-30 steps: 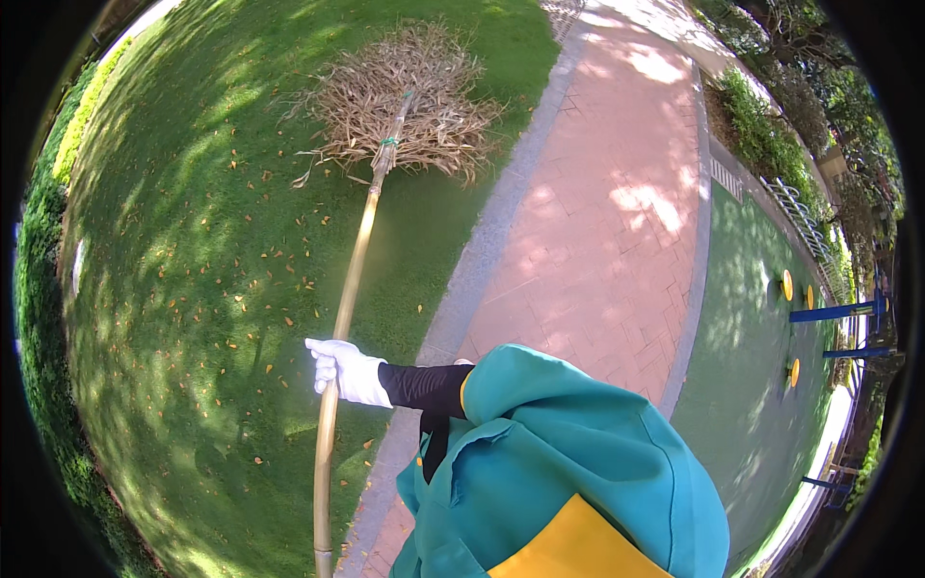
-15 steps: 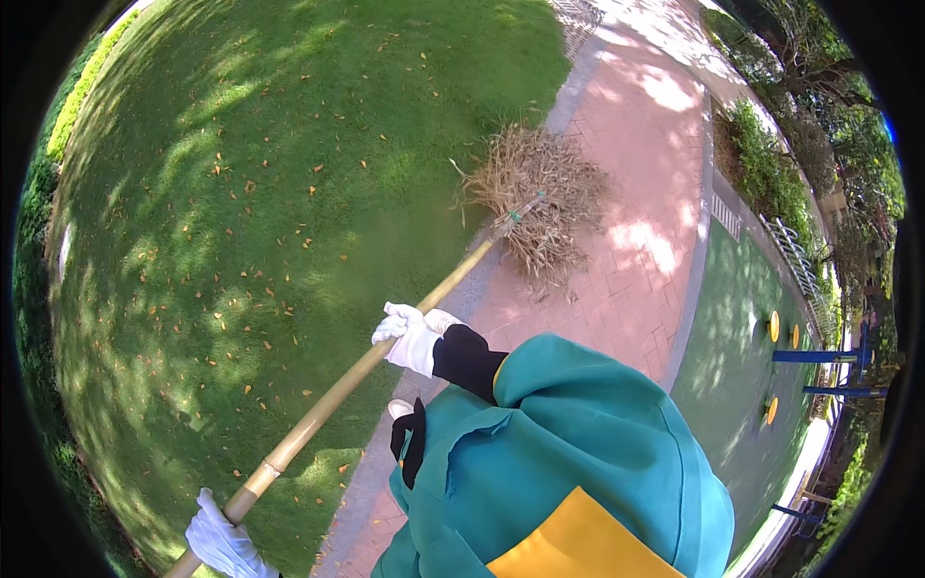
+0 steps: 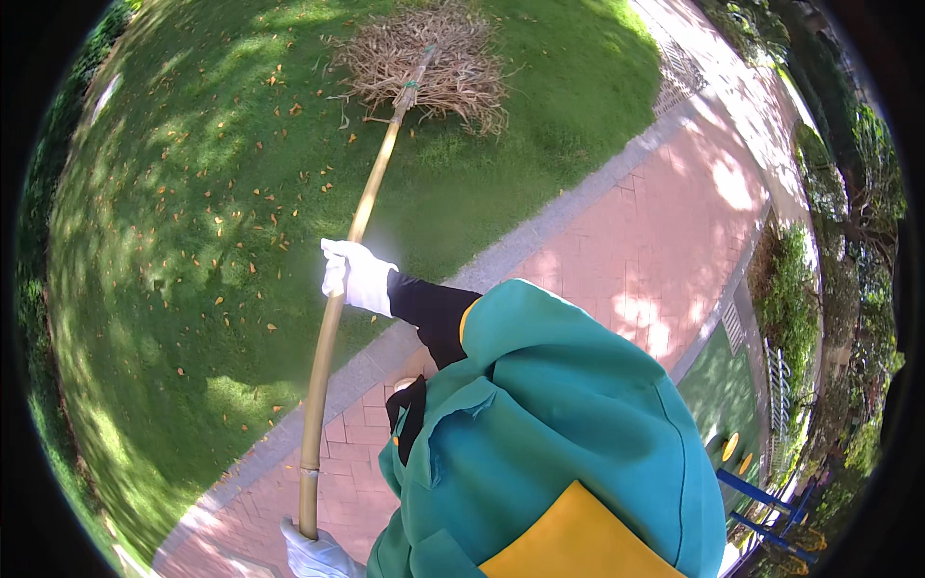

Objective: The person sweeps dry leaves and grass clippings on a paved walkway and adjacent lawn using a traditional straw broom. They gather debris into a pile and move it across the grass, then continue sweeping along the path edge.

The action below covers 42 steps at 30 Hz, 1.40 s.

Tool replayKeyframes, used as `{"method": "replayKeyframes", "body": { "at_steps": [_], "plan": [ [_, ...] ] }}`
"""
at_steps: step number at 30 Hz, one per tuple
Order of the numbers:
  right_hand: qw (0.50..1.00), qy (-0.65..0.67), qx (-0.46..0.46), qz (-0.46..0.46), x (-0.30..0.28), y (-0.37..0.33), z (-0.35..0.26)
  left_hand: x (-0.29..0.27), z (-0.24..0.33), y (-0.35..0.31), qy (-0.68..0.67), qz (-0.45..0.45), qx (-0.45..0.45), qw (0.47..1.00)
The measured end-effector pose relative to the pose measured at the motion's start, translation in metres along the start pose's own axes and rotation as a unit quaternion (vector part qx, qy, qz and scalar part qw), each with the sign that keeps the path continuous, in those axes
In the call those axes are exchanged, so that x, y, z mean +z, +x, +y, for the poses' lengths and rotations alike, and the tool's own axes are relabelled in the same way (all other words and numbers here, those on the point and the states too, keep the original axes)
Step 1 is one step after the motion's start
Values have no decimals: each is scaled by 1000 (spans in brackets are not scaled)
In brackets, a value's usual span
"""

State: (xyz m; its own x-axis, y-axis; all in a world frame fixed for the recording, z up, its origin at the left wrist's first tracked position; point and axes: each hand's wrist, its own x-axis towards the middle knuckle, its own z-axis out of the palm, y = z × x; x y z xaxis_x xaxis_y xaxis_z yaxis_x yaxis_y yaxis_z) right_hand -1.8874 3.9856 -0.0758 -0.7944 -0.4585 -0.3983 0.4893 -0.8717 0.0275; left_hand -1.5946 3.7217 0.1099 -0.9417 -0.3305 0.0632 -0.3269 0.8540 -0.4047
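My two white-gloved hands hold a long broom with a bamboo handle point(image 3: 318, 395) and a wide head of dry twigs point(image 3: 424, 63). My right hand point(image 3: 358, 277), with a black sleeve behind it, is closed around the middle of the handle. Lower down, my left hand point(image 3: 318, 553) grips near the handle's butt end, partly cut off by the lower edge. The twig head lies over the green lawn point(image 3: 231, 318) at the far side, bound with green ties where it meets the bamboo. Whether the twigs press on the grass I cannot tell.
Small yellow-brown leaves point(image 3: 252, 268) lie scattered over the lawn on the left. A grey stone kerb point(image 3: 540, 223) parts the grass from a pink paved path point(image 3: 617, 231). Bushes point(image 3: 785, 279), a white rack and blue posts point(image 3: 756, 489) with yellow discs stand at the right.
The broom head has swung from the paved path leftward and away onto the lawn. My right hand has moved up and left; my left hand has shifted right. The view has turned somewhat.
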Motion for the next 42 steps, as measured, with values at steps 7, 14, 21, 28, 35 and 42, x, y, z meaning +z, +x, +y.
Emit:
{"method": "replayKeyframes", "body": {
  "at_steps": [7, 14, 21, 28, 35, 42],
  "plan": [
    [970, -132, 77, 187, -21, -17, 12, 20, -91, -260, -49, -99, -292, 950],
    [867, -218, 394, 215, -147, -153, 189, -25, -3, -552, 71, -101, -460, 879],
    [618, -212, 716, 247, -152, -350, 301, -221, 122, -673, 263, -274, -530, 758],
    [564, -271, 752, 209, -181, -398, 329, -287, 199, -637, 199, -402, -617, 647],
    [686, -148, 677, 221, -153, -283, 232, -307, 127, -579, 249, -387, -505, 730],
    [854, -165, 424, 253, -132, -91, 27, -158, 110, -356, 108, -269, -405, 867]
  ]
}}
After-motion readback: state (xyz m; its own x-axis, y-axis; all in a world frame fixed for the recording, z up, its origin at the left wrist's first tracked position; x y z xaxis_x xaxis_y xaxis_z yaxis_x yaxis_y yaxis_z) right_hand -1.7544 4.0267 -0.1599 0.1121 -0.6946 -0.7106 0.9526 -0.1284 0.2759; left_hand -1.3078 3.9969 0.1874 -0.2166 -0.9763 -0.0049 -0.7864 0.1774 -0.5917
